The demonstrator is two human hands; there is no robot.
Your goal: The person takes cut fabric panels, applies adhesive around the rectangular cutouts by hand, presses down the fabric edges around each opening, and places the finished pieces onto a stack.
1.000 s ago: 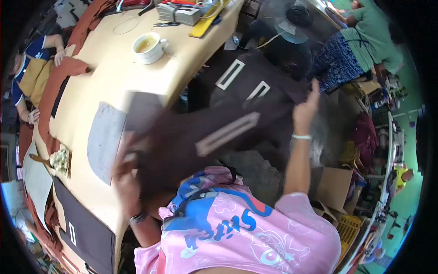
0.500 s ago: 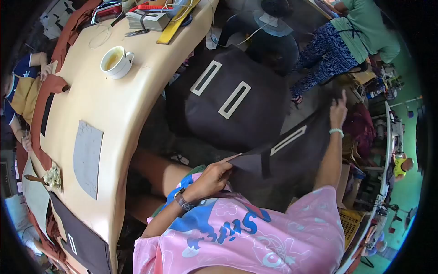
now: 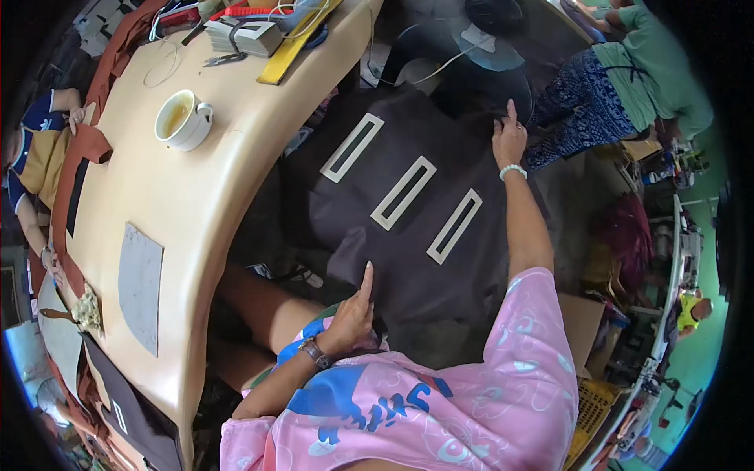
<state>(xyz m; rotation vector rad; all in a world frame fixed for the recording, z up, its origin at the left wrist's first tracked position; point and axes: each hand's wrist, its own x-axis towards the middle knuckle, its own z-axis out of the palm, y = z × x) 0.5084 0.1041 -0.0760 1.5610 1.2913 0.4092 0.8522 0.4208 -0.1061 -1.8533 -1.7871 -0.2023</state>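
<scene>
Dark brown fabric pieces [image 3: 397, 271] lie one over another in front of me, low beside the table. Three pale rectangular frames [image 3: 403, 193] show on them in a slanting row. My left hand [image 3: 352, 318], wearing a watch, is at the near left edge of the top piece. Its index finger is stretched out and the others are bent, with no clear grip on the fabric. At the far right edge is my right hand [image 3: 510, 143], wearing a beaded bracelet, fingers extended and apart over the fabric. Its thumb side is partly hidden.
On the cream table [image 3: 200, 184] are a cup of yellowish liquid [image 3: 183, 119], a grey panel [image 3: 141, 289], a yellow ruler [image 3: 297, 49] and a bundled stack [image 3: 245, 37]. A fan [image 3: 471, 86] stands beyond the fabric. Other people work at left and upper right.
The raised piece has come down onto the others, its pale frame now third in the row. My right hand has moved left and away from me; my left has shifted slightly left and its index finger has straightened.
</scene>
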